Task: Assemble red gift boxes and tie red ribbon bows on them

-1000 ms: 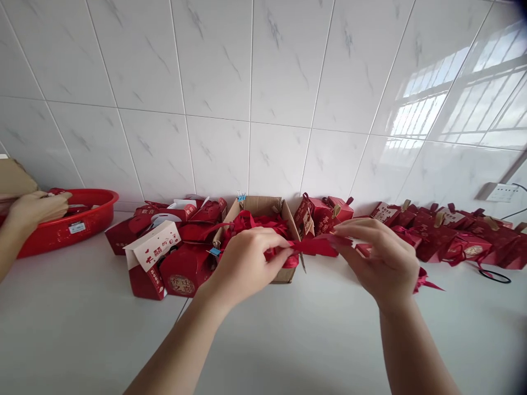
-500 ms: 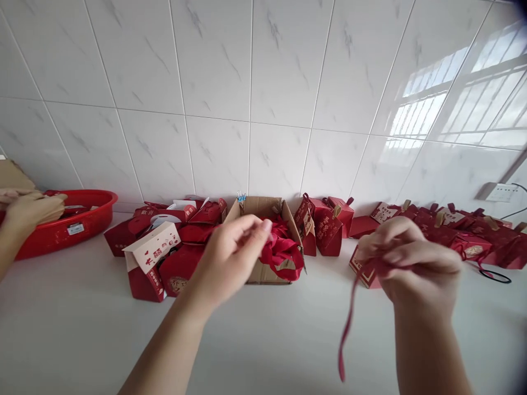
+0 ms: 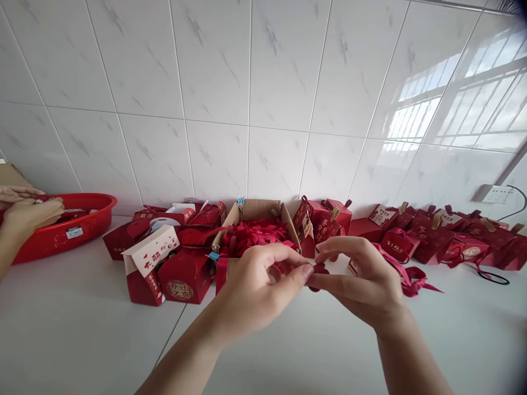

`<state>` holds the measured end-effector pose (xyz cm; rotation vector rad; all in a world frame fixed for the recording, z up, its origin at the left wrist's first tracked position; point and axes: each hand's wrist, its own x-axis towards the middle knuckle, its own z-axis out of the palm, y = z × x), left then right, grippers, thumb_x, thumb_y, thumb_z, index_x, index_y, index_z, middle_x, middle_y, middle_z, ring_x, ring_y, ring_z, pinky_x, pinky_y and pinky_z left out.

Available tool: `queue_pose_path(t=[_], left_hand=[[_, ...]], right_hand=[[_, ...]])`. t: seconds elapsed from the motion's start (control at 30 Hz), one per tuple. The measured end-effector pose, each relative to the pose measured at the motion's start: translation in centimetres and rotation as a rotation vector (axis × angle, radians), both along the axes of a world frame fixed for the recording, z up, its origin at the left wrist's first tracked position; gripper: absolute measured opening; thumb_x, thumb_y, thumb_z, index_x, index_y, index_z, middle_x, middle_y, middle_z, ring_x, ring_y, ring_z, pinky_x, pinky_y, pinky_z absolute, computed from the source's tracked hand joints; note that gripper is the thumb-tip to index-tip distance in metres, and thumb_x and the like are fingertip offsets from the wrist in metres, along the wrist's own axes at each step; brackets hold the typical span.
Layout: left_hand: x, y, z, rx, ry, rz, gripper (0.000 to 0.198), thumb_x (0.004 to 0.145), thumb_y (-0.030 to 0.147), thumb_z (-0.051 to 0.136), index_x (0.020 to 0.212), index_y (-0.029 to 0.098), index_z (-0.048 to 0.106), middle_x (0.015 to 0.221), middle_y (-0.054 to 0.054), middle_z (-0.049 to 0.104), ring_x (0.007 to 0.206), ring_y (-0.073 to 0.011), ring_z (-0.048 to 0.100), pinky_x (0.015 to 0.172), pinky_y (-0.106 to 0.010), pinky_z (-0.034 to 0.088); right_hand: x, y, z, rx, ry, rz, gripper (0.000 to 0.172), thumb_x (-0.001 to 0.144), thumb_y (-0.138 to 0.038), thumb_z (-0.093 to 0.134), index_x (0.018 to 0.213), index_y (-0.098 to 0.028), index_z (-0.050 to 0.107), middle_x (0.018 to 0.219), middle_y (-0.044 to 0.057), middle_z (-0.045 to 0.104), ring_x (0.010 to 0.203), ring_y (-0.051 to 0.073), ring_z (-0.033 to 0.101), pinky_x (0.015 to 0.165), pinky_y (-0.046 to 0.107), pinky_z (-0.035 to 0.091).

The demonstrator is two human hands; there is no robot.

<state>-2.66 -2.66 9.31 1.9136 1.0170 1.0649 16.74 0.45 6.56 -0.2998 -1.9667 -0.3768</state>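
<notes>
In front of me both hands meet, fingertips pinched together. My left hand [image 3: 263, 285] grips a dark red ribbon [image 3: 317, 278] with thumb and forefinger. On the same piece of ribbon, from the other side, closes my right hand [image 3: 366, 282]; only a short bit shows between the fingers. Just behind them stands an open cardboard box [image 3: 258, 205] filled with loose red ribbons [image 3: 257, 233], some hanging over its front. A brighter red ribbon [image 3: 415, 281] lies on the table to the right of my right hand.
Red gift boxes [image 3: 185, 277] with printed lettering cluster on the left, and more red gift boxes [image 3: 432, 238] line the wall on the right. A co-worker's hands [image 3: 31, 214] work over a red basin [image 3: 82, 225]. A socket strip [image 3: 496, 193] is at far right.
My right hand has moved left and my left hand right, so they now meet at the ribbon. The ribbon's dangling end no longer shows. My left hand has joined the grip.
</notes>
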Motion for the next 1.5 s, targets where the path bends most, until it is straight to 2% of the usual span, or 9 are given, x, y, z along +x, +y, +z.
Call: queue_pose_path(t=[0.13, 0.33, 0.4, 0.5, 0.73, 1.07, 1.23, 1.37, 1.5], left_hand=[[-0.3, 0.1, -0.1, -0.119, 0.004, -0.011, 0.023, 0.086, 0.039, 0.057, 0.085, 0.021, 0.069, 0.081, -0.002, 0.07, 0.071, -0.0171, 0.062, 0.057, -0.024, 0.048], [-0.9, 0.3, 0.4, -0.138, 0.01, -0.09, 0.024, 0.089, 0.036, 0.052, 0.081, 0.018, 0.066, 0.079, -0.002, 0.064, 0.075, -0.0156, 0.059, 0.061, -0.023, 0.049], [-0.9, 0.3, 0.5, -0.143, 0.022, -0.107, 0.023, 0.089, 0.037, 0.053, 0.083, 0.019, 0.065, 0.081, -0.002, 0.064, 0.076, -0.0151, 0.058, 0.063, -0.024, 0.049], [-0.9, 0.3, 0.6, -0.14, 0.034, -0.093, 0.02, 0.088, 0.038, 0.058, 0.085, 0.02, 0.065, 0.079, 0.001, 0.064, 0.074, -0.0126, 0.058, 0.064, -0.022, 0.047], [-1.1, 0.6, 0.4, -0.14, 0.017, -0.087, 0.019, 0.089, 0.035, 0.056, 0.08, 0.019, 0.063, 0.075, 0.002, 0.064, 0.069, -0.0101, 0.055, 0.061, -0.021, 0.042], [-1.6, 0.9, 1.2, -0.292, -0.084, -0.23, 0.011, 0.086, 0.023, 0.06, 0.078, 0.017, 0.061, 0.072, 0.002, 0.06, 0.07, -0.008, 0.053, 0.064, -0.018, 0.041], [-1.4, 1.6, 0.6, -0.32, -0.116, -0.261, 0.011, 0.087, 0.025, 0.06, 0.082, 0.016, 0.061, 0.076, 0.0, 0.063, 0.072, -0.0099, 0.058, 0.068, -0.022, 0.047], [-1.2, 1.8, 0.2, -0.266, -0.109, -0.218, 0.013, 0.087, 0.029, 0.061, 0.082, 0.016, 0.062, 0.076, 0.0, 0.063, 0.072, -0.0093, 0.058, 0.067, -0.019, 0.047], [-1.0, 1.8, -0.2, -0.209, -0.099, -0.164, 0.014, 0.089, 0.03, 0.058, 0.085, 0.017, 0.062, 0.081, 0.0, 0.065, 0.08, -0.0118, 0.061, 0.074, -0.022, 0.051]], right_hand=[[-0.3, -0.2, 0.0, 0.003, -0.033, -0.049, 0.027, 0.079, -0.005, 0.068, 0.093, -0.029, 0.072, 0.104, 0.002, 0.061, 0.08, 0.014, 0.062, 0.062, 0.026, 0.055], [-1.1, -0.8, -0.2, -0.052, -0.041, -0.025, 0.026, 0.082, -0.003, 0.063, 0.099, -0.022, 0.064, 0.114, 0.007, 0.052, 0.073, 0.01, 0.059, 0.051, 0.021, 0.052], [-1.3, -0.8, -0.1, -0.082, -0.014, 0.002, 0.028, 0.081, -0.004, 0.066, 0.102, -0.021, 0.059, 0.111, 0.008, 0.053, 0.074, 0.01, 0.06, 0.057, 0.023, 0.056], [-1.4, -0.5, 0.2, -0.113, 0.038, 0.022, 0.031, 0.079, -0.012, 0.071, 0.104, -0.021, 0.054, 0.102, 0.008, 0.058, 0.088, 0.017, 0.064, 0.07, 0.03, 0.059], [-1.6, 0.0, 0.1, -0.313, 0.039, 0.154, 0.022, 0.077, -0.019, 0.074, 0.095, -0.021, 0.061, 0.082, 0.002, 0.064, 0.072, 0.015, 0.064, 0.062, 0.026, 0.056], [-1.1, -0.3, 0.5, -0.633, -0.025, 0.395, 0.029, 0.084, -0.008, 0.064, 0.11, -0.022, 0.065, 0.089, 0.003, 0.066, 0.082, 0.013, 0.064, 0.072, 0.027, 0.057], [-0.9, -0.4, 0.4, -0.619, -0.01, 0.363, 0.029, 0.085, -0.006, 0.062, 0.109, -0.02, 0.067, 0.088, 0.004, 0.065, 0.079, 0.013, 0.064, 0.069, 0.027, 0.057], [-1.1, -0.5, 0.5, -0.542, 0.007, 0.285, 0.022, 0.083, -0.005, 0.063, 0.099, -0.019, 0.068, 0.083, 0.004, 0.064, 0.073, 0.012, 0.062, 0.063, 0.025, 0.054], [-1.3, -0.5, 0.3, -0.497, 0.035, 0.19, 0.018, 0.081, -0.005, 0.063, 0.093, -0.019, 0.067, 0.082, 0.003, 0.062, 0.069, 0.012, 0.061, 0.056, 0.025, 0.05]])
